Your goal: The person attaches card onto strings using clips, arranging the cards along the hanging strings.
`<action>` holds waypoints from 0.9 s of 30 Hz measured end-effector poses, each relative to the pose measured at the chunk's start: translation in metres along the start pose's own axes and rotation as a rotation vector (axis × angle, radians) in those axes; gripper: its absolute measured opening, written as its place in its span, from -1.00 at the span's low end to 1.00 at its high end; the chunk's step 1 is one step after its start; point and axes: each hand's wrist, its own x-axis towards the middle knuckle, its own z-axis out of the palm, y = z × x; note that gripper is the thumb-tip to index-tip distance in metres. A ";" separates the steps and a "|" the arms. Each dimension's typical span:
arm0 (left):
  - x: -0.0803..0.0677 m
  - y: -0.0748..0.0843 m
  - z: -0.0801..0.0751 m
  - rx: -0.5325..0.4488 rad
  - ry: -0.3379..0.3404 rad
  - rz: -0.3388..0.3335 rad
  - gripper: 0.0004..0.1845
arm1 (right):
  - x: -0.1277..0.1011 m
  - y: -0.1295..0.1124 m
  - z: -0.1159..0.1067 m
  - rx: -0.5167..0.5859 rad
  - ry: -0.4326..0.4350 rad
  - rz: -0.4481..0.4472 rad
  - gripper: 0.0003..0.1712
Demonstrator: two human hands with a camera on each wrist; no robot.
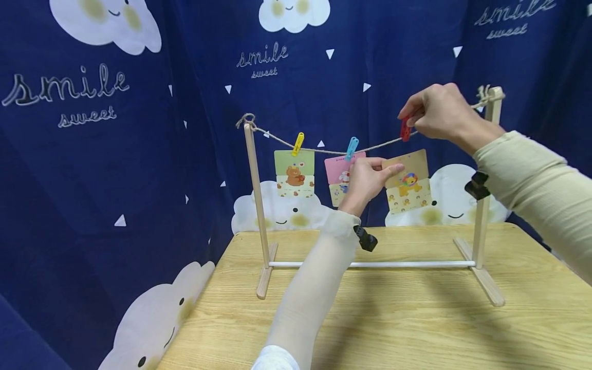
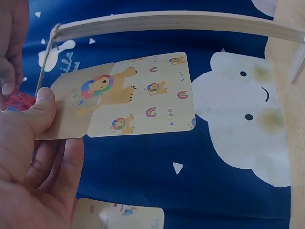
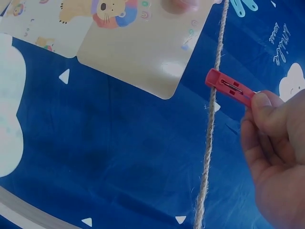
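At centre right of the head view the left hand [image 1: 365,180] pinches the lion card [image 1: 409,181] by its upper left corner, thumb on the face, holding it just below the string [image 1: 324,150] so its top edge sits near the line. Upper right, the right hand [image 1: 439,113] pinches a red peg [image 1: 405,128] at the string, its mouth against the twine. Two pegged cards hang left; the frame stands on the surface [image 1: 393,318]
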 end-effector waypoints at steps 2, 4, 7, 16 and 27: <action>0.000 -0.001 -0.001 -0.005 -0.002 0.004 -0.39 | 0.000 0.000 0.001 0.003 0.003 0.005 -0.64; 0.000 -0.001 -0.002 -0.010 -0.004 0.006 -0.39 | 0.000 0.000 0.002 0.011 0.001 0.015 -0.66; 0.000 -0.002 -0.002 -0.004 -0.003 0.003 -0.38 | 0.000 0.001 0.003 0.021 -0.010 0.028 -0.68; 0.002 0.001 0.001 0.026 0.015 -0.020 -0.38 | -0.001 0.002 0.001 0.009 -0.029 0.001 -0.69; 0.005 0.002 0.005 0.055 0.052 -0.044 -0.49 | -0.002 -0.007 -0.006 -0.007 -0.053 -0.008 -0.78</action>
